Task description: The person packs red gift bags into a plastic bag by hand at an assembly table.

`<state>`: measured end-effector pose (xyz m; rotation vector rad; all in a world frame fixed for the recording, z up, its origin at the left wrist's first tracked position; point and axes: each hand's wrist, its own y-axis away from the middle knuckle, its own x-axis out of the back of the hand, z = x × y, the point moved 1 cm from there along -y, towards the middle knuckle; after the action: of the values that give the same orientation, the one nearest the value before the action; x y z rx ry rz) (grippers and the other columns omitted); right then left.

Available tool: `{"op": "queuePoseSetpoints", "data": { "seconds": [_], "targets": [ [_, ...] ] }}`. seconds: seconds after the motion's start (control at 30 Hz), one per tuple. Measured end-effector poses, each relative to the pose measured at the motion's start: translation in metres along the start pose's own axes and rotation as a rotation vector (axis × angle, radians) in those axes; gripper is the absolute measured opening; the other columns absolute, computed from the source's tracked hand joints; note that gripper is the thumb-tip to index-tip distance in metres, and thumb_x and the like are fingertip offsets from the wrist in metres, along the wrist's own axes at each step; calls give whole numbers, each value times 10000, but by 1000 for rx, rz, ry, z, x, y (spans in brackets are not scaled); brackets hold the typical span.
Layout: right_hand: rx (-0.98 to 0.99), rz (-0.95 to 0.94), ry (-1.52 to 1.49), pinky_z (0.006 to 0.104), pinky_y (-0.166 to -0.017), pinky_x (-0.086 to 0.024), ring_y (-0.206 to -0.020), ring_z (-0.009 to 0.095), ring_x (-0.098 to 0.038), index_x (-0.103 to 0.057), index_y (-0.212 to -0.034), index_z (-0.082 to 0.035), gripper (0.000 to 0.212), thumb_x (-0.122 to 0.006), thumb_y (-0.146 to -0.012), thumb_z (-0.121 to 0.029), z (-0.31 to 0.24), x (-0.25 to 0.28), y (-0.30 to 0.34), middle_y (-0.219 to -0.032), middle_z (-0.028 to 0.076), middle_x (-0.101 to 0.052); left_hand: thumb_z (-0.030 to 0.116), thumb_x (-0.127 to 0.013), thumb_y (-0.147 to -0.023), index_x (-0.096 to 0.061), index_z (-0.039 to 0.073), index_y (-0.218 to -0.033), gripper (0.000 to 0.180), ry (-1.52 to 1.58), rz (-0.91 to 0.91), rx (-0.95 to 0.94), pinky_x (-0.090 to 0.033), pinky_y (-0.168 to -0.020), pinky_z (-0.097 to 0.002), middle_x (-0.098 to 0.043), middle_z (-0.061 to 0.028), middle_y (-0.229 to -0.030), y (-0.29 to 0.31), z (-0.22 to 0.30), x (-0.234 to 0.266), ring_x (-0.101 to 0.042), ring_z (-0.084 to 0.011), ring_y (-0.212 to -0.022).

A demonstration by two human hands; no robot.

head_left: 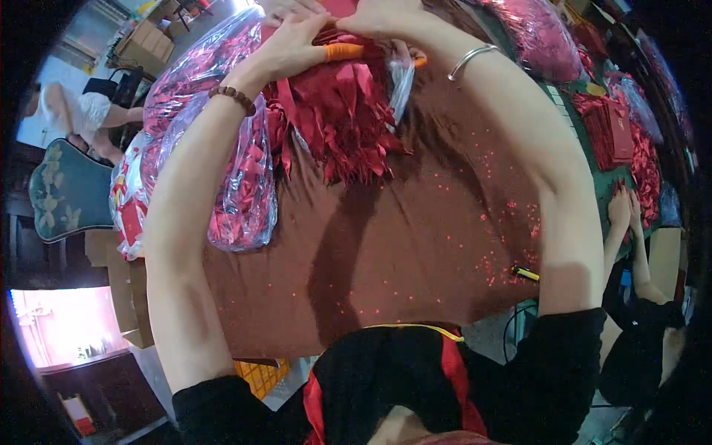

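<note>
At the top edge, my left hand (300, 46) is closed at the upper end of a bundle of red ribbon-tailed pieces (337, 111). An orange finger cover (345, 51) on its thumb lies across the bundle. My right hand (378, 18) meets it there, partly cut off by the frame. Its curled fingertips, one in orange, grip a crumpled clear plastic bag (401, 83) beside the bundle. The ribbon tails hang loose toward me over the brown cloth. What lies under both palms is hidden. Further skin beside my left hand is too cropped to place.
Clear bags full of red pieces (245, 193) crowd the left side; another bulging bag (538, 41) sits at upper right. A yellow cutter (525, 273) and red confetti bits lie on the brown cloth (415, 245). A co-worker's hands (624, 208) rest near stacked red packets (610, 130).
</note>
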<state>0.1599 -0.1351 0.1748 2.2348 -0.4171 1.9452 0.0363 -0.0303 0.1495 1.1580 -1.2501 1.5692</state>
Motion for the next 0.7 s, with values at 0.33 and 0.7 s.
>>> {"op": "queuePoseSetpoints", "data": {
  "seconds": [0.33, 0.7],
  "targets": [
    [464, 251, -22, 426, -798, -425, -979, 379, -500, -538, -985, -10, 327, -600, -688, -132, 92, -200, 12, -1069, 200, -518, 433, -548, -792, -522, -38, -1117, 573, 1, 92, -49, -394, -911, -368, -548, -244, -1085, -8, 6, -4, -522, -339, -1043],
    [561, 502, 213, 380, -825, -384, -975, 256, -486, -588, -872, -81, 196, -534, -708, -174, 106, -216, 20, -925, 97, -559, 493, -599, -738, -490, -37, -1137, 673, 131, -38, 48, -329, -957, -413, -505, -262, -1117, -12, 23, 10, -412, -417, -1107]
  ]
}}
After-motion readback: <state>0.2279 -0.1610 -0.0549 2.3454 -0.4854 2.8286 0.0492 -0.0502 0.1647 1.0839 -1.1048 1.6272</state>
